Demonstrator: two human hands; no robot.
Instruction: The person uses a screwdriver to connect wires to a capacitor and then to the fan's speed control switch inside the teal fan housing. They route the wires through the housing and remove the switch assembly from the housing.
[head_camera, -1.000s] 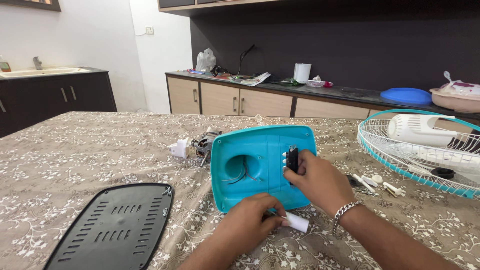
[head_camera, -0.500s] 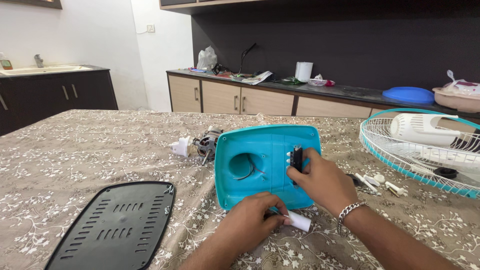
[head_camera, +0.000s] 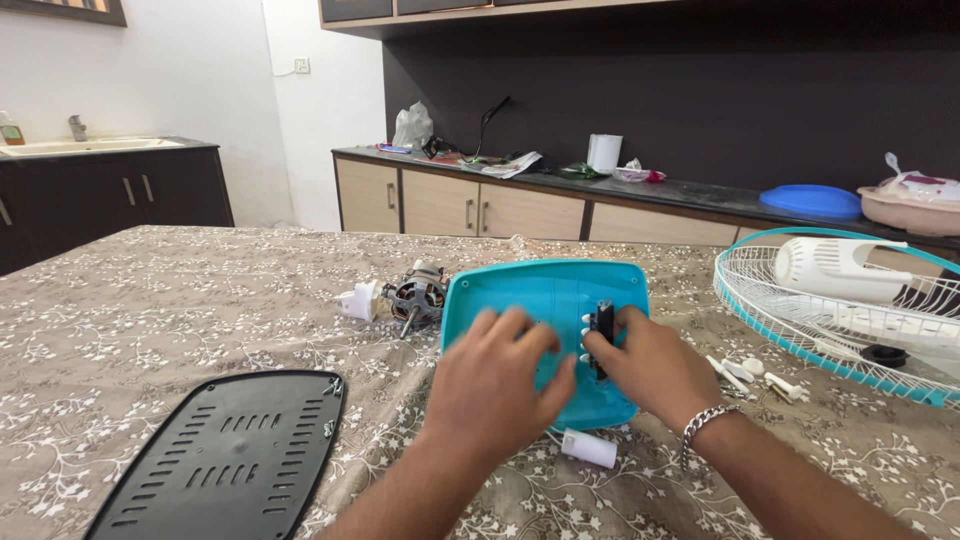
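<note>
**fanfixer22:** So the turquoise fan base housing (head_camera: 550, 300) sits propped on edge on the floral tablecloth (head_camera: 180, 300), inner side toward the camera. I'd say it's tilted up like that so both hands can get at the inside face. The right hand (head_camera: 650, 370) has its thumb and fingers pinched around a small black switch block (head_camera: 604, 335) with white buttons down its side, right against the housing. So it's closed on that part, not open.

**dusty_motor:** And the left hand (head_camera: 500, 390)?

**fanfixer22:** Spread flat over the middle of the housing, fingers loosely curled and touching the plastic. It looks like it's bracing the shell so it doesn't tip while the other hand works the switch. I can't tell if it's gripping anything underneath, since the back of the hand hides that.

**dusty_motor:** What's the rest of the mess?

**fanfixer22:** A small white cylinder (head_camera: 590, 447), maybe a capacitor, lies just in front of the housing on a wire. The bare fan motor (head_camera: 415, 297) with its shaft sticking out sits just left of the housing, with a white plug-like piece (head_camera: 358, 300) beside it. The black vented bottom plate (head_camera: 230, 455) is lying flat, well off to the left. Over on the right is the wire fan guard (head_camera: 820, 330) with a white motor cover (head_camera: 835, 268) resting in it, and some small white knobs and screws (head_camera: 745, 370) are parked between the guard and the housing, within easy reach.
</note>
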